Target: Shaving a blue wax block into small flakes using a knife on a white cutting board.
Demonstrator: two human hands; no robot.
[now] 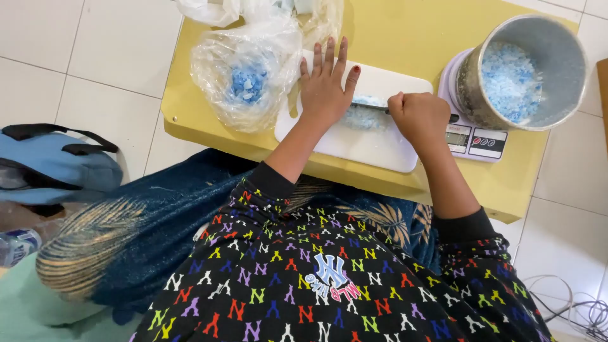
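Head view looks straight down on a small yellow tabletop (405, 38) with a white cutting board (373, 142) lying near its front edge. The left hand (324, 85) lies flat on the board at about its 10 o'clock corner, fingers (329, 54) spread and released, the palm pressing down and the thumb reaching toward a pale blue lump (364, 114) that sits at the middle of the board. The right hand (419, 114) is clenched in a fist around the handle of a knife (373, 107), whose dark blade runs out toward 9 o'clock and rests across the blue lump, just beside the left thumb. At 9 o'clock from the board, touching its edge, slumps a clear plastic bag (247, 69) with bright blue chunks (248, 82) in its hollow. At 3 o'clock from the board stands a grey metal can (570, 76) on a small white kitchen scale (472, 139); the can holds light blue flakes (510, 79). The person wears a black long-sleeved top with coloured letters. On the tiled floor, well apart at 8 o'clock, lies a blue bag (57, 168) with dark straps, and grey cables (576, 307) curl on the floor at 4 o'clock.
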